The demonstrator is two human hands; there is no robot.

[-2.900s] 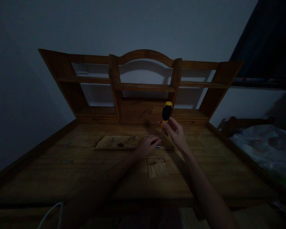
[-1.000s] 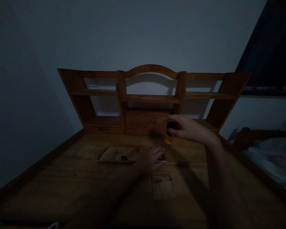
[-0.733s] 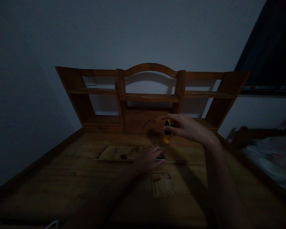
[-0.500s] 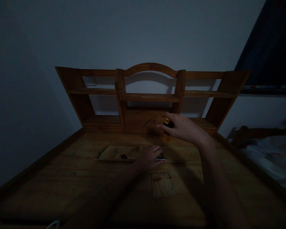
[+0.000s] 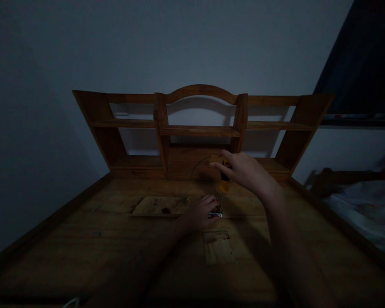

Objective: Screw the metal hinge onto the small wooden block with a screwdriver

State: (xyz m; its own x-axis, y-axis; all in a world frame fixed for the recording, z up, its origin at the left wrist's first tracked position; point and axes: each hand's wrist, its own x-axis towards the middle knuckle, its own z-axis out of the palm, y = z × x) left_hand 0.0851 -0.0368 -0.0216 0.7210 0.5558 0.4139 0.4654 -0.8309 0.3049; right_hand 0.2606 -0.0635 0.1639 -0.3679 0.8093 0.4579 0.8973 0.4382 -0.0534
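My right hand (image 5: 244,169) is closed around the upper handle of a screwdriver (image 5: 224,186) with a black and yellow grip. The tool stands nearly upright, its thin shaft running down to a small shiny metal piece (image 5: 216,214) on the wooden desk top. My left hand (image 5: 200,212) grips this piece from the left, its fingers curled over it and partly hiding it. The exact kind of the metal piece is too dark to make out. Just behind my left hand lies a long pale wooden strip (image 5: 152,205) with a dark hole or stain.
A wooden shelf unit (image 5: 200,131) stands at the back of the desk (image 5: 131,252), against the wall. Nearer me, a pale square patch (image 5: 218,250) shows in the desk top. Small slivers lie at left. White bedding (image 5: 365,209) is beyond the right edge.
The fingers of my right hand have shifted slightly on the screwdriver handle. My left hand and the metal piece stay almost in place; the whole view has moved a little.
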